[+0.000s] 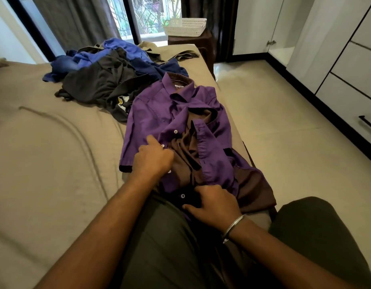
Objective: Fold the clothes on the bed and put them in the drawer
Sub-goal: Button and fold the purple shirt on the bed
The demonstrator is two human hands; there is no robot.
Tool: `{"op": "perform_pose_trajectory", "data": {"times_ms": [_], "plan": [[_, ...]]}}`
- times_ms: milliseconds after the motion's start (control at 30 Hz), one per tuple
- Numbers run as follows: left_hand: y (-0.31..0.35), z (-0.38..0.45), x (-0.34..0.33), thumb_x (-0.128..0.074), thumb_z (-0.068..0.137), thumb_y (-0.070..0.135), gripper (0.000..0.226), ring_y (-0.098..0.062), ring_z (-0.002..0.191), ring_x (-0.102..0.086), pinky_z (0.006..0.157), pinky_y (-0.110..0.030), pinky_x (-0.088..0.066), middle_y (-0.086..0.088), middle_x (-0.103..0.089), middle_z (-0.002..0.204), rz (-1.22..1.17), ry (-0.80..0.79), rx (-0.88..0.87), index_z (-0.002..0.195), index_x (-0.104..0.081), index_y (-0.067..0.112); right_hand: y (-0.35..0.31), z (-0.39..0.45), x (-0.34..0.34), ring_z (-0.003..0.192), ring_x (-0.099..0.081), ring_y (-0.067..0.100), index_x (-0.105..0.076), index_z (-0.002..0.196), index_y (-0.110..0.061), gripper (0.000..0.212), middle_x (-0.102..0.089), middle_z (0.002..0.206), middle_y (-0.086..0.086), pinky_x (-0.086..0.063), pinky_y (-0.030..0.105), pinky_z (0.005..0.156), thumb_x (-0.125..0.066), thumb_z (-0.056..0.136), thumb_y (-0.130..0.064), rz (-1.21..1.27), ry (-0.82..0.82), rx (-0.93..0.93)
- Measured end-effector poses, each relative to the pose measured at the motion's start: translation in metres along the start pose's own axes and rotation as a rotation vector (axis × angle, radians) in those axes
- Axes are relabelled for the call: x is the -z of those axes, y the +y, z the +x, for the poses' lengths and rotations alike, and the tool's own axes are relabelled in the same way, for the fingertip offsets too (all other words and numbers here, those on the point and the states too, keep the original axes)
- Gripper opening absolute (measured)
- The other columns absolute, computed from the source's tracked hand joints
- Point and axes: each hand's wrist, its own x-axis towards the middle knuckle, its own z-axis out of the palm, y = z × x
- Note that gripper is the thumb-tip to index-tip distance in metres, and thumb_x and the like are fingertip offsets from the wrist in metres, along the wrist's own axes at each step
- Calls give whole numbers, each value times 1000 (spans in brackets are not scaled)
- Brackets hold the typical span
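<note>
Purple shirt (170,113) under both hands; its collar label is unreadable.

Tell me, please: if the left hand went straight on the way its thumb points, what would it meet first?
The left hand rests on the purple shirt, so it would probably slide further over that shirt's left front, then reach the heap of dark clothes beyond. Depth is unclear.

Both hands, left (152,158) and right (213,203), grip the purple shirt (159,113) on the bed (45,142).
</note>
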Motion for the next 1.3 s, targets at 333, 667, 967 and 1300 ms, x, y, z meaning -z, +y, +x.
{"op": "perform_pose_trajectory", "data": {"times_ms": [333,667,967,1300], "plan": [[-15,7,-6,-77,82,33,31,-24,73,-64,67,-33,-56,-11,-65,85,-132,-239,43,89,-58,10,-4,-5,-1,105,-63,31,-57,111,-23,38,-67,109,2,-53,38,80,-65,81,-47,56,-62,-93],[-4,5,5,-81,77,37,20,-15,77,-62,65,-27,-44,3,-66,79,-465,234,-182,77,-64,25,6,-6,5,74,-68,4,-69,89,-20,21,-72,78,-7,-58,38,74,-72,70,-30,574,52,-11],[0,27,2,-64,87,55,50,-17,94,-64,85,-41,-56,6,-65,102,-458,81,-211,115,-64,13,8,-4,19,86,-71,10,-68,94,-26,36,-74,89,-2,-59,34,85,-80,74,2,860,-99,-133],[6,-38,-2,-60,84,45,43,-26,57,-67,53,-26,-52,-11,-69,66,-340,-318,14,77,-68,3,13,2,27,87,-72,24,-63,106,-8,40,-74,89,12,-58,32,77,-63,78,21,1460,-43,-203]]}}
